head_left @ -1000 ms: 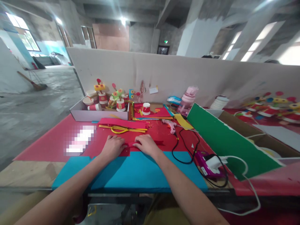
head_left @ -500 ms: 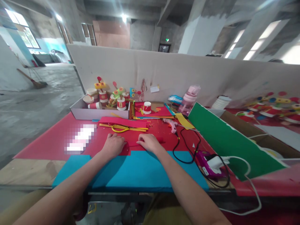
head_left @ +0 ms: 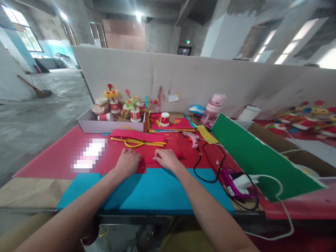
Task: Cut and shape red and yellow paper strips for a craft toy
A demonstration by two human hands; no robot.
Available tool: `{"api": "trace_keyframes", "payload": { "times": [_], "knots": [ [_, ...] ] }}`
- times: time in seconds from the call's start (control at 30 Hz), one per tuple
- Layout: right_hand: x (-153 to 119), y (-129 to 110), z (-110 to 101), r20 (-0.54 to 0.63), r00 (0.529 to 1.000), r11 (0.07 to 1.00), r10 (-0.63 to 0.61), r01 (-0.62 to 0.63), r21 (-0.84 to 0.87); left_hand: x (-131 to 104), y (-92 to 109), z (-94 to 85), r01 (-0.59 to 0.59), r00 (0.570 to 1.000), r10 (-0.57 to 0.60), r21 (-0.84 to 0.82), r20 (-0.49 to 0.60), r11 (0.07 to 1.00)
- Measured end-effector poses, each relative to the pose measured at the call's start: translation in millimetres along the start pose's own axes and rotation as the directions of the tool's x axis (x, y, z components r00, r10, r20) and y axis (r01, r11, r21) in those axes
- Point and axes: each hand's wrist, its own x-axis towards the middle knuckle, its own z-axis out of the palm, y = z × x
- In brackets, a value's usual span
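Both hands rest low over the table with their fingers curled down onto a sheet of red paper (head_left: 148, 155). At its left end, my left hand (head_left: 128, 161) is closed on the edge. My right hand (head_left: 166, 159) pinches the paper farther right, where part of it looks rolled or raised. Red paper on a red tabletop makes its outline hard to follow. Just beyond the hands lie yellow-handled scissors (head_left: 134, 143), yellow paper strips (head_left: 154, 144) and a red paper strip (head_left: 136, 135). Under my forearms spreads a blue sheet (head_left: 126, 192).
A pink glue gun (head_left: 193, 140) with a black cord lies right of the hands, near a purple power strip (head_left: 237, 187). A green board (head_left: 262, 161) leans at right. Behind stand a white box (head_left: 112, 126) of paper-cup figures, a red cup (head_left: 165, 119) and a pink bottle (head_left: 214, 108).
The view has shifted very slightly. Both hands keep nearly the same place and grip on the red paper.
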Motion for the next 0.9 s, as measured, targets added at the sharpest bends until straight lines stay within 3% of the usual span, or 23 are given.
{"api": "trace_keyframes", "payload": {
  "times": [0.4,0.67,0.9],
  "knots": [
    [0.8,-4.7,-5.3,0.043,0.999,0.997,0.030,-0.027,-0.066,5.4,-3.7,-1.0,0.018,0.998,-0.016,-0.023,0.058,1.000],
    [0.1,-5.3,-2.9,0.009,1.000,0.999,0.028,-0.027,-0.041,5.9,-6.8,-3.9,0.023,0.997,-0.019,-0.056,0.072,0.998],
    [-9.3,5.7,0.3,-0.070,0.987,0.987,-0.144,0.148,0.067,9.0,-1.6,-6.7,-0.055,0.998,0.058,-0.280,0.004,0.959]
  ]
}}
